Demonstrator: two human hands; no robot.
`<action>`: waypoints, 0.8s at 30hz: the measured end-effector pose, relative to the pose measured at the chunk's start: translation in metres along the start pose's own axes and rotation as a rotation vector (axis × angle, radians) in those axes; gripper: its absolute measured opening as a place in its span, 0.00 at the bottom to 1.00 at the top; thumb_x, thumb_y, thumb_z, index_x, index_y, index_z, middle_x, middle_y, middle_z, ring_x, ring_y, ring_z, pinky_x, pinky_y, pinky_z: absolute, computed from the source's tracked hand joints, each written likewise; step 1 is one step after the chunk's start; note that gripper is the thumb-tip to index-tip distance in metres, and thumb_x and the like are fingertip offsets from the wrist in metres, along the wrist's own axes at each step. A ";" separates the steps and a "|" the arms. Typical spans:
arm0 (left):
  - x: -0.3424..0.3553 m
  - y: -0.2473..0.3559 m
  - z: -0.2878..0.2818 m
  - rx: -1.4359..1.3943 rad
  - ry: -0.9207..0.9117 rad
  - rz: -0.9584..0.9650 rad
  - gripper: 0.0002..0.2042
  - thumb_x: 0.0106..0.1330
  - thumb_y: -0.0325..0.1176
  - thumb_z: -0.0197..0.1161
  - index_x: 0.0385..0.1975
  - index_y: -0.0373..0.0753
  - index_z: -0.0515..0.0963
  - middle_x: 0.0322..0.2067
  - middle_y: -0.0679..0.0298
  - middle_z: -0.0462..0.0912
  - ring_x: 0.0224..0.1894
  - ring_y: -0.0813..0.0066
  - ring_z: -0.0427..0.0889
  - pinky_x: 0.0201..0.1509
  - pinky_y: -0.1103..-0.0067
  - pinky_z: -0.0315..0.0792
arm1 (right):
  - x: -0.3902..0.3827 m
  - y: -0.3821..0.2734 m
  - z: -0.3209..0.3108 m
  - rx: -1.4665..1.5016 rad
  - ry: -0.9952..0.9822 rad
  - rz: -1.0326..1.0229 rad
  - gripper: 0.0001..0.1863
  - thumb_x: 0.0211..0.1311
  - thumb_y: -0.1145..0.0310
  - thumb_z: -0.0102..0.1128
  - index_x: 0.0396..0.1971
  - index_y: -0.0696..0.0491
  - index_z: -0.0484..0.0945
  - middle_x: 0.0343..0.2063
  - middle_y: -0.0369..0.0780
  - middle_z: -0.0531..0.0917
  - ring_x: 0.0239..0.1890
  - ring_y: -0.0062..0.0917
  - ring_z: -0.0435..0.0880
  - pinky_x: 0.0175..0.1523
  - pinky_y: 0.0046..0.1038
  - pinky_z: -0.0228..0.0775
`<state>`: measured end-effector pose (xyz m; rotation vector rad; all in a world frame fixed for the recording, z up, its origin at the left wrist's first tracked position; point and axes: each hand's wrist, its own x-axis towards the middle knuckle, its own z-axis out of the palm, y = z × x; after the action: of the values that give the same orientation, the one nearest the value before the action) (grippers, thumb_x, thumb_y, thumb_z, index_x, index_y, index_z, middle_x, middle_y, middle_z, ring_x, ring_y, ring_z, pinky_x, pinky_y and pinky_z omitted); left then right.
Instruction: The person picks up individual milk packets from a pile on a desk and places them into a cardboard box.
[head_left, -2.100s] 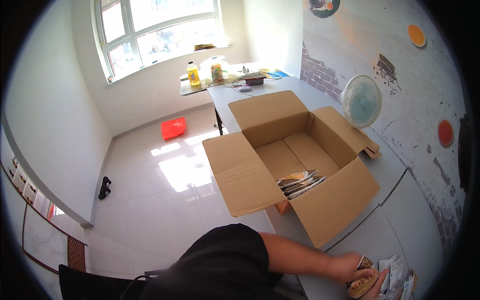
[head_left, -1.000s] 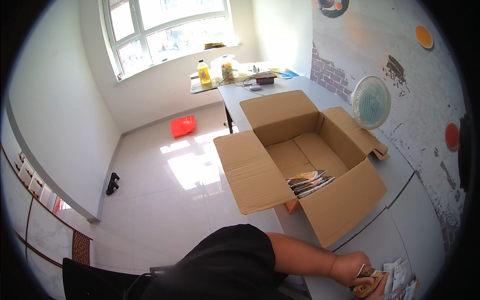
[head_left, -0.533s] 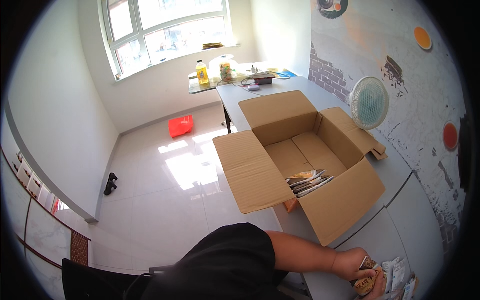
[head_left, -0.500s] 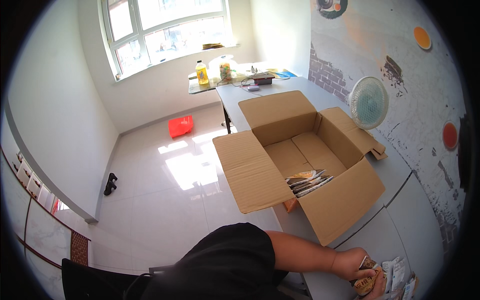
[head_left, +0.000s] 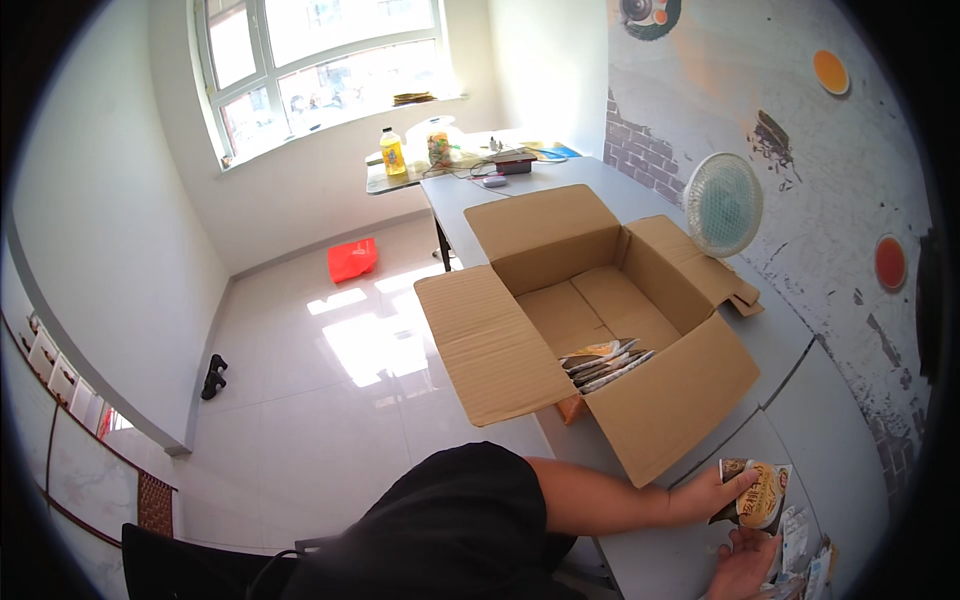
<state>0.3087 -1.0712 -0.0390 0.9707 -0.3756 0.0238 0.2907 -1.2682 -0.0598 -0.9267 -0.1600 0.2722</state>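
Observation:
My left hand (head_left: 700,496) reaches across from the black sleeve and grips a brown-and-yellow food packet (head_left: 763,492), its thumb on the printed front. Just below the packet, my right hand (head_left: 745,566) is open, palm up with loosely bent fingers, near the packet's lower edge. Beside it lie several silvery-white packets (head_left: 797,540), partly cut off by the dark rim. Farther off stands an open cardboard box (head_left: 675,405) with its flaps folded out. In its near left corner several flat packets (head_left: 605,365) stand in a row on edge.
The box rests on a grey table (head_left: 790,400) with seams between sections. A white round fan (head_left: 724,205) stands behind it. Toward the window are a bottle of yellow liquid (head_left: 391,153) and a dark box with cables (head_left: 515,162). A red bag (head_left: 352,260) lies on the floor.
The packet has come up and away from the right hand, and its front now lies flatter in the left hand. The right hand shows more fully below it. The view has shifted slightly.

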 end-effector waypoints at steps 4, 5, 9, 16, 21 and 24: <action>-0.007 -0.011 0.001 0.204 -0.200 -0.026 0.18 0.72 0.42 0.55 0.50 0.34 0.74 0.42 0.65 0.81 0.44 0.80 0.77 0.47 0.79 0.74 | -0.009 0.004 0.055 -0.221 0.413 -0.184 0.29 0.66 0.41 0.48 0.50 0.53 0.74 0.38 0.39 0.83 0.41 0.30 0.80 0.47 0.32 0.74; -0.017 0.006 0.007 0.259 -0.295 -0.008 0.18 0.71 0.43 0.56 0.51 0.34 0.73 0.44 0.64 0.80 0.44 0.80 0.77 0.48 0.78 0.74 | -0.011 0.002 0.050 -0.253 0.431 -0.179 0.29 0.66 0.41 0.48 0.50 0.53 0.74 0.38 0.39 0.83 0.41 0.30 0.81 0.46 0.32 0.74; -0.012 -0.007 -0.003 0.199 -0.462 -0.189 0.25 0.67 0.50 0.58 0.51 0.34 0.73 0.44 0.62 0.78 0.42 0.76 0.77 0.44 0.77 0.75 | -0.013 -0.007 0.030 -0.340 0.455 -0.157 0.29 0.66 0.41 0.48 0.50 0.53 0.74 0.37 0.39 0.83 0.39 0.29 0.81 0.45 0.31 0.74; -0.007 0.016 -0.013 0.385 -0.513 -0.448 0.28 0.64 0.58 0.58 0.45 0.34 0.76 0.37 0.62 0.79 0.36 0.73 0.78 0.39 0.77 0.75 | -0.016 -0.006 0.014 -0.408 0.459 -0.008 0.29 0.66 0.41 0.47 0.49 0.53 0.75 0.37 0.39 0.82 0.37 0.29 0.81 0.43 0.30 0.75; -0.020 0.016 0.000 0.499 -0.496 -0.428 0.25 0.65 0.56 0.57 0.39 0.36 0.79 0.30 0.61 0.82 0.33 0.69 0.80 0.37 0.72 0.74 | -0.012 -0.001 0.011 -0.375 0.431 0.132 0.29 0.66 0.41 0.47 0.48 0.53 0.75 0.36 0.39 0.82 0.36 0.28 0.81 0.41 0.30 0.76; -0.021 -0.001 -0.001 0.754 -0.474 -0.249 0.22 0.66 0.54 0.57 0.34 0.37 0.79 0.26 0.56 0.82 0.28 0.62 0.81 0.34 0.68 0.74 | -0.010 0.003 0.014 -0.403 0.432 0.125 0.29 0.67 0.41 0.47 0.47 0.53 0.75 0.36 0.39 0.82 0.35 0.28 0.81 0.40 0.29 0.76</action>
<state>0.2896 -1.0683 -0.0468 1.7732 -0.7027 -0.3163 0.2768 -1.2590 -0.0543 -1.3763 0.2520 0.1510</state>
